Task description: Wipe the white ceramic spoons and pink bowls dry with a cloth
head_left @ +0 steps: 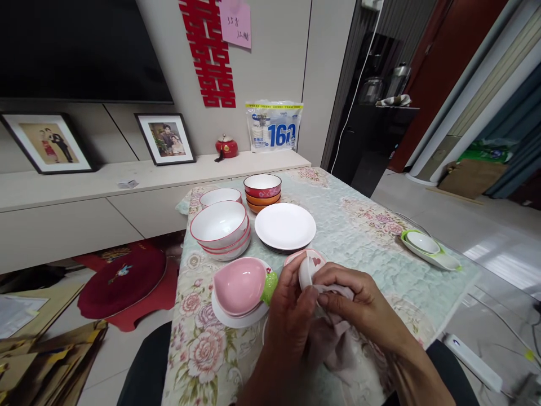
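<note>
White dish (305,275), small, sits off the table between the two hands, partly covered by fingers. State of grip: left hand (291,310) pinches the dish between thumb and fingers; right hand (361,293) pinches a pale cloth (338,349) between thumb and forefinger, the fingers bent close to the dish.

Key relation: from the right-hand pinch the dish lies at 10 o'clock, just beside it. It stands tipped on edge, longer visible axis running roughly 11 to 5 o'clock; its hollow appears to face the right hand, though this is partly hidden. Left hand is nearer, directly on the dish.

Pose: left forearm enters from 6 o'clock, fingers pointing up; right forearm enters from 5 o'clock, wrist bent inward. Cloth hangs toward 5 o'clock.

Outward from the grip: pink-rimmed dish (319,258) just beyond at 12, partly hidden; pink bowl (239,285) at 9, upon a white plate (220,314); stacked plates (285,225) at 11; white bowls (220,225) at 10; red bowl (262,189) farther off at 11; green-edged dish (442,259) well apart, between 2 and 3.
</note>
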### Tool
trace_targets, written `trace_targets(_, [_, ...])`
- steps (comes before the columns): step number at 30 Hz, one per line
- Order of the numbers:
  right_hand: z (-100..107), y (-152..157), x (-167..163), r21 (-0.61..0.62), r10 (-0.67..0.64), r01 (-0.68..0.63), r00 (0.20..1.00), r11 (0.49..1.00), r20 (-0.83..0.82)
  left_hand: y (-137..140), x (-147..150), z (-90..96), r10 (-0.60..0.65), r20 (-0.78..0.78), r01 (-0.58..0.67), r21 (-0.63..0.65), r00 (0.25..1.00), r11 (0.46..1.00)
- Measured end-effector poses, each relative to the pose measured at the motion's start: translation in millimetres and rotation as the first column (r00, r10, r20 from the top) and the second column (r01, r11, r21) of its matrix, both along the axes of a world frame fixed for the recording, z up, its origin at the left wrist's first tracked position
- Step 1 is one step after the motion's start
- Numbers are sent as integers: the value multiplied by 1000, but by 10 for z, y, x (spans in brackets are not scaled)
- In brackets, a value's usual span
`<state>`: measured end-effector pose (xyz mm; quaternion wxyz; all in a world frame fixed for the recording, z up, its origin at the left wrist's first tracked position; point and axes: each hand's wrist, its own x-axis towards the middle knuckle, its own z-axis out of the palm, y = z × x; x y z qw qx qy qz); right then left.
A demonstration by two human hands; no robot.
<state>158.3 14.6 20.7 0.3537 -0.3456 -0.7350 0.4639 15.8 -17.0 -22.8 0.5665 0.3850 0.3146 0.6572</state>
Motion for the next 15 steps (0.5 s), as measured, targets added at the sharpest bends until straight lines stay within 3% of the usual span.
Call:
trace_targets(4, [-37,28,9,159,0,-23,990,987,140,3,-15,-52,43,-103,-45,-13,994,999])
trace_targets(9, [-160,22,-28,385,-248,120,920,915,303,42,-45,-123,17,-256,-23,-22,967,999])
trace_targets(11, [-213,32,-53,490,-354,185,893,852,277,47,-48,-100,2,-286,-1,5,958,1000])
trace_targets(15, [-258,45,-83,698,-465,263,878,666,114,25,-57,-18,11,-386,7,44,922,999])
